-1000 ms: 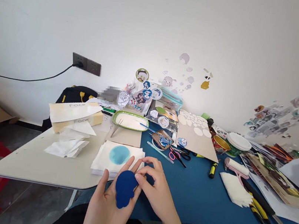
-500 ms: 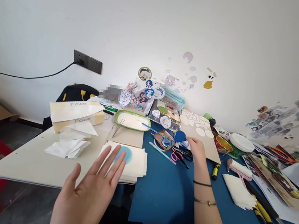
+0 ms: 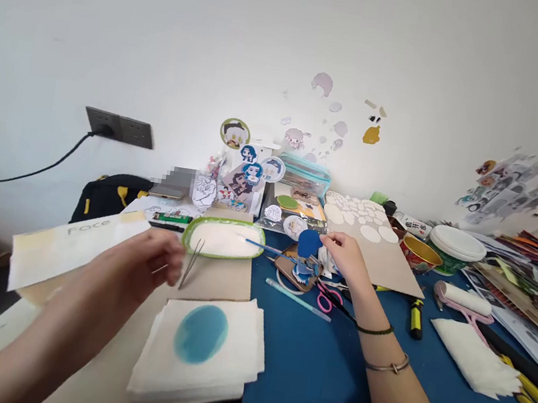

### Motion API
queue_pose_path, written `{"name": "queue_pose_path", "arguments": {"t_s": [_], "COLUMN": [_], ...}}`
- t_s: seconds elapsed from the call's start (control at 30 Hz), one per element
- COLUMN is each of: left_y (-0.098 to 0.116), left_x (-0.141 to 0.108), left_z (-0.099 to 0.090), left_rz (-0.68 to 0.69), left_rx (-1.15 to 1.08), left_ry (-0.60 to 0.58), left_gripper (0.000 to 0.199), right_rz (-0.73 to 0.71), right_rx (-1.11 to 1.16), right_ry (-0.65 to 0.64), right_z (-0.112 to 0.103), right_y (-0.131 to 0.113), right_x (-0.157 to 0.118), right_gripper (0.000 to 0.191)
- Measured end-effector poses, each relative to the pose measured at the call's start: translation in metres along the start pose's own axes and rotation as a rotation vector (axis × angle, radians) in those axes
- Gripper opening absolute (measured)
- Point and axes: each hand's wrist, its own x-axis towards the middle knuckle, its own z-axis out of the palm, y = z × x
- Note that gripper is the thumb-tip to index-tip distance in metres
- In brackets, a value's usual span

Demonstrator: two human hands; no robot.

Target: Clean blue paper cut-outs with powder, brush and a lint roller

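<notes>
My right hand (image 3: 345,253) pinches the edge of a dark blue rounded piece (image 3: 310,243), held above a brown tray (image 3: 290,263) with small blue and white cut-outs (image 3: 306,271). My left hand (image 3: 156,259) is slightly blurred, fingers loosely bent, with nothing visible in it. It is just left of the tweezers (image 3: 192,264), whose tips rest on a green-rimmed dish (image 3: 187,236) of white material. A thin blue stick (image 3: 265,248) leans on that dish's right side. Nearer me lies a stack of white tissue sheets (image 3: 240,345) with a wet blue oval (image 3: 201,333) on top.
Pink-handled scissors (image 3: 329,298) and a pale teal pen (image 3: 297,299) lie on the blue mat (image 3: 303,375). Right are a yellow cutter (image 3: 416,318), a lint roller (image 3: 466,300) and a white-lidded tub (image 3: 457,246). A sheet marked "Face" (image 3: 75,243) is left.
My left hand has turned from palm-up over the tissue stack and moved forward toward the tweezers, fingers now bent. My right hand still holds the blue piece. The view has shifted closer.
</notes>
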Motion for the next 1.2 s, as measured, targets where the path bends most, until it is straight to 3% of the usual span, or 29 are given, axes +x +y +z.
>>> {"name": "queue_pose_path", "arguments": {"t_s": [0.13, 0.23, 0.3, 0.4, 0.53, 0.87, 1.03, 1.2], "left_y": [-0.003, -0.018, -0.028, -0.037, -0.038, -0.042, -0.041, -0.04], "left_x": [0.037, 0.059, 0.068, 0.074, 0.075, 0.075, 0.077, 0.082], "left_z": [0.043, 0.072, 0.082, 0.086, 0.085, 0.093, 0.095, 0.097], "left_rz": [0.316, 0.558, 0.584, 0.545, 0.479, 0.36, 0.096, -0.239], "left_rx": [0.645, 0.91, 0.953, 0.943, 0.953, 0.696, 0.45, 0.045], "left_ry": [-0.28, -0.271, -0.212, -0.156, -0.178, -0.19, -0.292, -0.467], "left_gripper": [0.012, 0.014, 0.019, 0.025, 0.028, 0.029, 0.03, 0.032], "right_rz": [-0.197, -0.306, -0.339, -0.39, -0.444, -0.462, -0.472, -0.39], "right_rx": [0.077, 0.157, 0.206, 0.251, 0.223, 0.179, 0.293, 0.487], "right_ry": [0.097, 0.103, 0.102, 0.124, 0.171, 0.186, 0.096, -0.073], "right_z": [0.004, 0.016, 0.023, 0.028, 0.032, 0.037, 0.031, 0.026], "right_y": [-0.03, -0.047, -0.052, -0.055, -0.055, -0.052, -0.051, -0.042], "right_x": [-0.008, -0.012, -0.015, -0.021, -0.029, -0.036, -0.039, -0.034], "right_gripper": [0.023, 0.022, 0.021, 0.019, 0.018, 0.018, 0.018, 0.024]}}
